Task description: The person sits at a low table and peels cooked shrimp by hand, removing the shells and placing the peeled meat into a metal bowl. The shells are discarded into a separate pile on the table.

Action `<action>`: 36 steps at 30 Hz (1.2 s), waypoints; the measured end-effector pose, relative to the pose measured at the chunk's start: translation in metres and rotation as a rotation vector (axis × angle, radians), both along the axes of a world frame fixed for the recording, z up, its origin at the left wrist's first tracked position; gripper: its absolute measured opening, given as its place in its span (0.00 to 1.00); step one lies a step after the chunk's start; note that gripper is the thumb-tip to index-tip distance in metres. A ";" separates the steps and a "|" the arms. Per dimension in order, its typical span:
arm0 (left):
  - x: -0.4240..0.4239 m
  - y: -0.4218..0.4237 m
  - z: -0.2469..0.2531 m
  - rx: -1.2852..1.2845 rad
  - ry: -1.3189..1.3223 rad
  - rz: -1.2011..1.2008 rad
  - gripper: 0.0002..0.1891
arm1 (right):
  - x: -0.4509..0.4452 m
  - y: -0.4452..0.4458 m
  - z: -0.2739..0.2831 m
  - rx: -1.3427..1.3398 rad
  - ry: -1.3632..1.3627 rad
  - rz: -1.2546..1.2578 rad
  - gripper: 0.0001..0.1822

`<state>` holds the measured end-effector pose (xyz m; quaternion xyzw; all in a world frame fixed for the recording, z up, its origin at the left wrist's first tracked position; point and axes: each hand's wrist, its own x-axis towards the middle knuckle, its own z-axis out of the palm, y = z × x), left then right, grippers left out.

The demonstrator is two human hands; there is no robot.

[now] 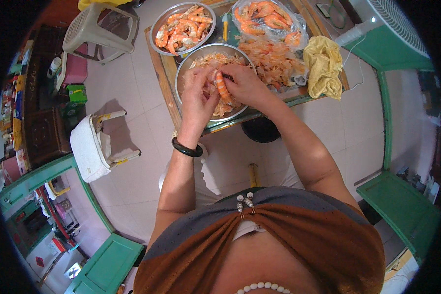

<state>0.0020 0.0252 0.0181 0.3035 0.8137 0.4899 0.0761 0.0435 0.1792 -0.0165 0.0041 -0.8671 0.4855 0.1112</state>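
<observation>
A cooked orange shrimp [223, 88] is held between my two hands, above a steel bowl [178, 79] of shells and shrimp scraps. My left hand [198, 92], below a dark bangle, grips it from the left with curled fingers. From the other side my right hand [244, 82] pinches its upper end; the exact fingertip contact is partly hidden. Behind and left stands a second steel bowl [214, 25] with several whole orange shrimp [187, 29]. A clear plastic bag [301, 27] holding more shrimp lies at the back right, beside a heap of shells [272, 62].
The wooden-edged table [161, 81] carries a crumpled yellow cloth or bag [323, 66] at its right and a yellow utility knife [225, 29] between the bowls. A fan [400, 25] stands at the right. Plastic stool [84, 29] and white-covered stool [90, 150] stand left.
</observation>
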 end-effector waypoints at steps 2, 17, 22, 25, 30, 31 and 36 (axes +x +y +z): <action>-0.001 0.000 -0.002 0.006 0.019 -0.050 0.22 | 0.000 0.001 0.001 -0.005 0.069 -0.013 0.09; -0.003 0.001 -0.017 0.081 -0.045 -0.009 0.13 | 0.004 -0.001 0.013 -0.172 -0.111 0.141 0.12; 0.000 0.004 -0.016 0.062 -0.035 0.035 0.13 | 0.004 0.002 0.008 -0.034 -0.080 0.083 0.10; 0.001 0.005 -0.020 0.079 -0.030 0.026 0.14 | 0.005 0.001 0.012 0.046 -0.103 0.048 0.09; 0.003 0.007 -0.023 0.179 -0.115 0.040 0.15 | 0.008 -0.005 0.021 0.192 -0.110 -0.040 0.10; 0.002 0.008 -0.024 0.179 -0.115 0.050 0.15 | 0.008 -0.005 0.020 0.214 -0.084 -0.053 0.09; -0.006 0.003 -0.034 0.166 -0.085 0.043 0.13 | 0.009 -0.008 0.023 0.337 -0.034 -0.066 0.10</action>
